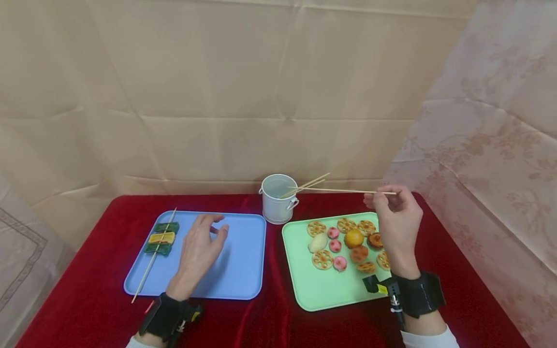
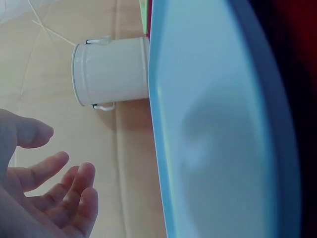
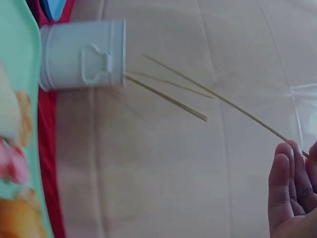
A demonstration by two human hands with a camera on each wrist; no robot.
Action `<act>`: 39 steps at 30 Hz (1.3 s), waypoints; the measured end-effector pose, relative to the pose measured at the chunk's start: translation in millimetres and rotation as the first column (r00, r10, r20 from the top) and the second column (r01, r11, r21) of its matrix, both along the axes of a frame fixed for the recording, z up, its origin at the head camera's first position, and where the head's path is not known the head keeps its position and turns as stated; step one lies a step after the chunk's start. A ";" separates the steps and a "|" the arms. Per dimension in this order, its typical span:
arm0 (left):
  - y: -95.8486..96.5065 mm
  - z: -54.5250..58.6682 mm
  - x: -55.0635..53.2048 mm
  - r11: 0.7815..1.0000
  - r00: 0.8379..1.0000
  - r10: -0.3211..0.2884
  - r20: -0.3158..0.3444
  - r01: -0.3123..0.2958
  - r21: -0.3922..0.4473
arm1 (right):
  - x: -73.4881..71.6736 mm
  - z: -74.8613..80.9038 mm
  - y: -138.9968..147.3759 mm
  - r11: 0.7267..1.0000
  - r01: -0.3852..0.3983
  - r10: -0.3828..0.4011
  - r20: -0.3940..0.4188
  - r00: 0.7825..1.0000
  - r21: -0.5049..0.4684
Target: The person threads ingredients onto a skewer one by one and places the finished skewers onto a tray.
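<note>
My right hand (image 1: pixel 399 217) pinches one end of a thin wooden skewer (image 1: pixel 344 190), raised above the far part of the green tray (image 1: pixel 322 295). The skewer points left, its far tip near the white bucket (image 1: pixel 278 210); in the right wrist view that skewer (image 3: pixel 237 106) is apart from the bucket's rim. Over the blue tray (image 1: pixel 235 282) hovers my left hand (image 1: pixel 201 249), fingers loosely bent and holding nothing. At that tray's left side lies a loaded skewer (image 1: pixel 145 275) through two green pieces and a yellow piece (image 1: pixel 161 238).
Several more skewers (image 1: pixel 313 182) lean out of the bucket between the trays. On the green tray are lotus root slices (image 1: pixel 322 259), pink pieces (image 1: pixel 340 263), a pale oval piece (image 1: pixel 318 242) and an orange ball (image 1: pixel 354 238). Red cloth (image 1: pixel 273 309) covers the table, with a beige curtain (image 1: pixel 217 96) behind.
</note>
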State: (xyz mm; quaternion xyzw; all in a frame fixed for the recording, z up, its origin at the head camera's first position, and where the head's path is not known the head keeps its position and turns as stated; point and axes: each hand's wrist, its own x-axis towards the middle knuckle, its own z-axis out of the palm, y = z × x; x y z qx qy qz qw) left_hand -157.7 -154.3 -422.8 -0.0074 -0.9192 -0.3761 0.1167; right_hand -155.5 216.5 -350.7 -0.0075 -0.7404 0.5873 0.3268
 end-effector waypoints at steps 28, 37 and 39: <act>73.4 -7.3 8.7 0.446 0.943 -0.327 0.056 0.101 0.889 | 20.7 -79.9 -86.2 0.679 -0.328 0.578 0.203 0.790 -0.657; 86.2 -12.7 12.3 0.236 0.936 -0.352 0.003 0.085 0.968 | 25.0 -88.0 -100.6 0.643 -0.327 0.618 0.218 0.755 -0.692; 87.7 -13.5 12.5 0.225 0.940 -0.343 0.005 0.077 0.971 | 25.5 -89.4 -102.9 0.640 -0.329 0.624 0.220 0.750 -0.694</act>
